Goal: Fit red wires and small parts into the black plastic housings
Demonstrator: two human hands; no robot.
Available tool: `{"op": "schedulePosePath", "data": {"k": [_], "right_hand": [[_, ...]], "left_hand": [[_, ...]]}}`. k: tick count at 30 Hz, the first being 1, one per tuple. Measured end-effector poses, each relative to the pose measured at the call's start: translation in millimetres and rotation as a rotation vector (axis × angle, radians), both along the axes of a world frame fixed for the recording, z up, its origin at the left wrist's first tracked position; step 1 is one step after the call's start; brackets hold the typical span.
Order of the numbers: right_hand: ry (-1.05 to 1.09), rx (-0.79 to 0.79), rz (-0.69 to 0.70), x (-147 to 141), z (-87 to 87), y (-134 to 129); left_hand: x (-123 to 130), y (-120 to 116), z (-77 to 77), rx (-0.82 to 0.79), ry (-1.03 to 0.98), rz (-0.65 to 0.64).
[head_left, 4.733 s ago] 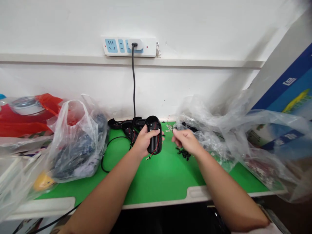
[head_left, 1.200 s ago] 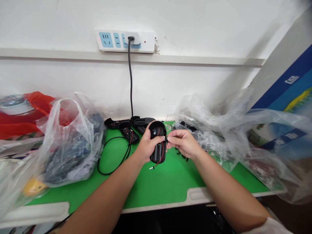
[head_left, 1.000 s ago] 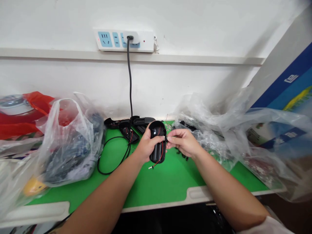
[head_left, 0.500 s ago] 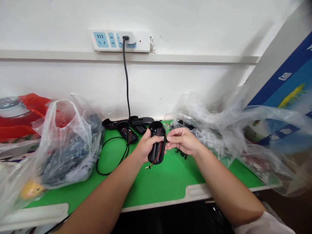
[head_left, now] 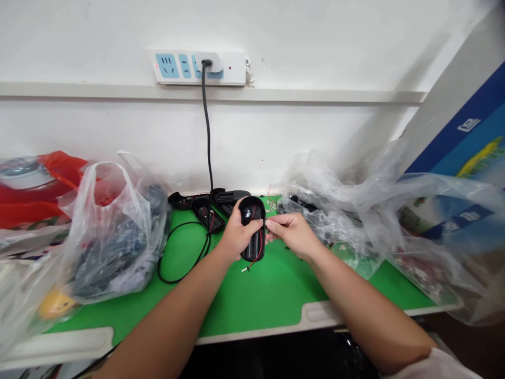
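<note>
My left hand [head_left: 238, 231] grips a black plastic housing [head_left: 252, 252] with a rounded, hollow top, held above the green tabletop. Its thumb presses across the front, near the right edge. A thin red wire [head_left: 260, 243] runs down the housing to a small white connector [head_left: 245, 269] hanging below it. My right hand [head_left: 290, 229] is closed in a pinch at the housing's right edge, opposite the left thumb. Whatever sits between its fingertips is too small to make out. Behind the left hand lie several similar black housings [head_left: 211, 218], one with a red wire.
Clear plastic bags stand on the left [head_left: 114, 242] and right [head_left: 347, 221] of the green table [head_left: 252, 310]. Small metal parts [head_left: 271, 205] lie near the wall. A black cable [head_left: 208, 131] drops from the wall power strip [head_left: 169, 66] and loops on the table.
The housing has tilted and my left hand now covers more of its middle. My right hand stays at its right edge, with the fingers drawn closer together. The view has shifted slightly.
</note>
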State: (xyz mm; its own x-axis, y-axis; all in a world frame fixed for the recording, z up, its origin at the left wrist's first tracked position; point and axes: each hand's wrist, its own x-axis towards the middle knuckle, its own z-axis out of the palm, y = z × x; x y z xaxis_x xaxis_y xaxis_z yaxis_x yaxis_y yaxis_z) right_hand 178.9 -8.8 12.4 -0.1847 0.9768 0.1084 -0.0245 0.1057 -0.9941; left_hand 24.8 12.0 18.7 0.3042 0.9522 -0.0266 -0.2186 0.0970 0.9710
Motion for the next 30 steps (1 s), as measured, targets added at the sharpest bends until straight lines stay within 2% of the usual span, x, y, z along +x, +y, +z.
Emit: {"op": "schedulePosePath", "data": {"k": [3, 6, 9, 12, 16, 21, 27, 30], "right_hand": [[-0.233, 0.236, -0.094, -5.2, 3.2, -4.4], [-0.259, 0.304, -0.115, -6.7, 3.6, -5.4], [-0.118, 0.176, -0.078, -7.3, 0.5, -3.6], [0.152, 0.006, -0.12, -9.4, -1.8, -1.7], [0.36, -0.109, -0.139, -11.1, -0.1, -1.2], [0.405, -0.181, -0.075, -8.3, 1.5, -0.8], [0.394, -0.189, -0.116, -8.4, -3.0, 0.4], [0.323, -0.163, -0.105, -10.3, -4.6, -0.9]], "left_hand": [[-0.2, 1.4, 0.3, 0.018, -0.007, 0.011], [-0.3, 1.4, 0.6, 0.02, -0.011, 0.002], [-0.2, 0.5, 0.8, 0.026, -0.015, 0.012], [-0.1, -0.7, 1.6, 0.037, -0.025, 0.019], [-0.2, -2.3, 3.7, 0.032, -0.043, 0.003], [-0.9, -2.6, 4.2, 0.008, -0.062, -0.021], [-1.7, -3.4, 3.9, 0.048, -0.08, -0.057], [-2.4, -2.3, 3.4, 0.052, -0.069, -0.042]]}}
